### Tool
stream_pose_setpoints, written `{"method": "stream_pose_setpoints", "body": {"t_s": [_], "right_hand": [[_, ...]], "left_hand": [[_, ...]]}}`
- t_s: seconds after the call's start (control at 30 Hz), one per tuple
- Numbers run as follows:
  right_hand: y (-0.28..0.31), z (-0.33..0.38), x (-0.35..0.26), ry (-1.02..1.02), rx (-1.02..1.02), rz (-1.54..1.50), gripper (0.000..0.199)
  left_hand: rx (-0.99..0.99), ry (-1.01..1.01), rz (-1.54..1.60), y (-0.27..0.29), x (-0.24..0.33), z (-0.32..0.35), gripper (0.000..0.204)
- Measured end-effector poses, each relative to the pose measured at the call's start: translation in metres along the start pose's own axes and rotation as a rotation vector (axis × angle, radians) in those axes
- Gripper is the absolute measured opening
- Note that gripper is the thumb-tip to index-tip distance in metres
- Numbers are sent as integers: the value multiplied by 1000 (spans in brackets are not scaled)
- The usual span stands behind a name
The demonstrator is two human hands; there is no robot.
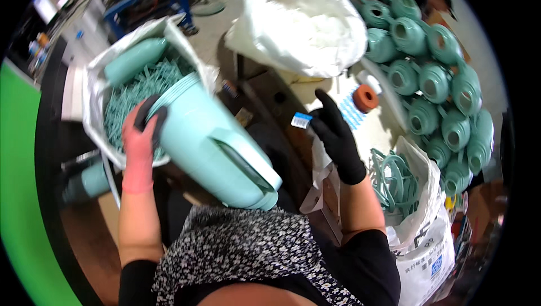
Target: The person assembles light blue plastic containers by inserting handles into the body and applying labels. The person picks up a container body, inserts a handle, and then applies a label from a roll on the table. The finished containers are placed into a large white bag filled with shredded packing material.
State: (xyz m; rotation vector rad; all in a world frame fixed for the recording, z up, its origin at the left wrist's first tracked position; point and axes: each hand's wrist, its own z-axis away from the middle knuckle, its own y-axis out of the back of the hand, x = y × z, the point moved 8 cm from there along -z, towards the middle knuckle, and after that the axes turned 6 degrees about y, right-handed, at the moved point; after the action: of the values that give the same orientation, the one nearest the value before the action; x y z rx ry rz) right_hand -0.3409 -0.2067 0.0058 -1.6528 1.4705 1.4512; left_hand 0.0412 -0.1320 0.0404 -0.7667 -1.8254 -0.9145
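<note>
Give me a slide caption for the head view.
Left hand holds a teal jug; right hand carries a blue-and-white label.

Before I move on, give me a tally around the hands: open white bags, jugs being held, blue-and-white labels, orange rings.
Open white bags: 3
Jug in the left hand: 1
Blue-and-white label at the right hand: 1
Orange ring: 1
Total: 6

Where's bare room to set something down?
White tabletop, bordered by the right hand, red-brown ring and bag of green strips. Also some floor between blue stand and large white bag. Crowded: far right, stacked with green containers; left bag, holding green shavings.
</note>
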Motion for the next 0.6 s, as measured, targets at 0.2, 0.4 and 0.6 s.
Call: {"method": "stream_pose_setpoints", "body": {"t_s": [0.2,0.4,0.6], "right_hand": [[-95,-42,-84,7,-465,-34,75],[-129,-47,-104,237,-486,248,74],[-89,-39,-45,81,-321,327,65]], "left_hand": [[-162,-277,-93,-20,59,20,39],[-137,-363,-227,-19,74,28,38],[47,-210,238,37,33,39,33]]}}
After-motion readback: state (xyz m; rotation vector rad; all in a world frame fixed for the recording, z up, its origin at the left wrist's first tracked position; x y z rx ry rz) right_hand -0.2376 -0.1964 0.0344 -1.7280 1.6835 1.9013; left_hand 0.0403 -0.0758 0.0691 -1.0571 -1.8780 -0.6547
